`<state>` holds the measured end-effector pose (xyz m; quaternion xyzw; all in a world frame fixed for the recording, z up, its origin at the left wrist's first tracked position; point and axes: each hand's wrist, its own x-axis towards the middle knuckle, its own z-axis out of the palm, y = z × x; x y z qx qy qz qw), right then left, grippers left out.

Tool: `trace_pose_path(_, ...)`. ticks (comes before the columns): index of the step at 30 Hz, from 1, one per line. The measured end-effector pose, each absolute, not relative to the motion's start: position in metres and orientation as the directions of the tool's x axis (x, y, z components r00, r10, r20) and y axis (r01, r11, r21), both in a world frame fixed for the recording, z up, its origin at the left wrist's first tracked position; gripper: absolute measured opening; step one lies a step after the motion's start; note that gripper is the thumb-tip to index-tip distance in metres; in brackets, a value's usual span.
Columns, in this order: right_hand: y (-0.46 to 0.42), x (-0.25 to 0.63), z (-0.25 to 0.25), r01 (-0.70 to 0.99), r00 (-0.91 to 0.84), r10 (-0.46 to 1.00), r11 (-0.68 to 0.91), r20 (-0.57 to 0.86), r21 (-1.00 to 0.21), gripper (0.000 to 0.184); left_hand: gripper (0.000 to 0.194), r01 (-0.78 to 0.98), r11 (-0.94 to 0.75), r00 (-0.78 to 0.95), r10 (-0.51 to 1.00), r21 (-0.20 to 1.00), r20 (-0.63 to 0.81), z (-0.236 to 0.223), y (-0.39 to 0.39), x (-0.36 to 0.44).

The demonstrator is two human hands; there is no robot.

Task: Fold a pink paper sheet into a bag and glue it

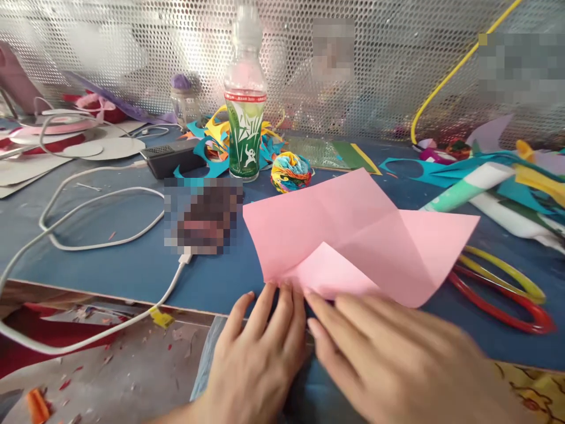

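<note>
A sheet of pink paper (pixel 353 218) lies on the blue table with crease lines across it. One corner is folded inward from the near edge, making a paler flap (pixel 326 271). My left hand (pixel 265 341) rests with its fingers stretched out, the tips on the paper's near left edge. Over the near fold lies my right hand (pixel 388 347), its fingers extended and flat along the crease, slightly blurred. Scissors with red and yellow handles (pixel 503 288) lie just right of the paper, their blades hidden from view.
A plastic bottle (pixel 245 118) stands behind the paper beside a multicoloured ball (pixel 290 172). To the left are a blurred-out phone (pixel 205 218), a white cable (pixel 110 241) and a black device (pixel 172 158). Coloured paper scraps and a green-white tube (pixel 468 185) lie right. A perforated metal panel (pixel 379 70) closes the back.
</note>
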<state>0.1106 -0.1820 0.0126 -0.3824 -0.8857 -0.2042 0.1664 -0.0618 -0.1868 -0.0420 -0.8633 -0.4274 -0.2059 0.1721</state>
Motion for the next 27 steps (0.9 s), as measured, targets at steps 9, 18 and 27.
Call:
trace_pose_path(9,-0.193,0.103,-0.014,0.861,-0.482,0.721,0.495,0.497,0.117,0.032,0.037,0.807,-0.568,0.555,0.636,-0.161,0.536,-0.034,-0.19,-0.063)
trace_pose_path(18,-0.215,0.14,-0.021,0.91,-0.369,0.753,0.411,0.546,0.048,0.033,0.043,0.8,-0.596,0.533,0.653,-0.069,0.539,-0.036,-0.191,-0.066)
trace_pose_path(27,-0.23,0.163,-0.023,0.94,-0.245,0.865,0.323,0.438,-0.113,0.038,0.042,0.797,-0.604,0.514,0.672,-0.006,0.532,-0.034,-0.192,-0.065)
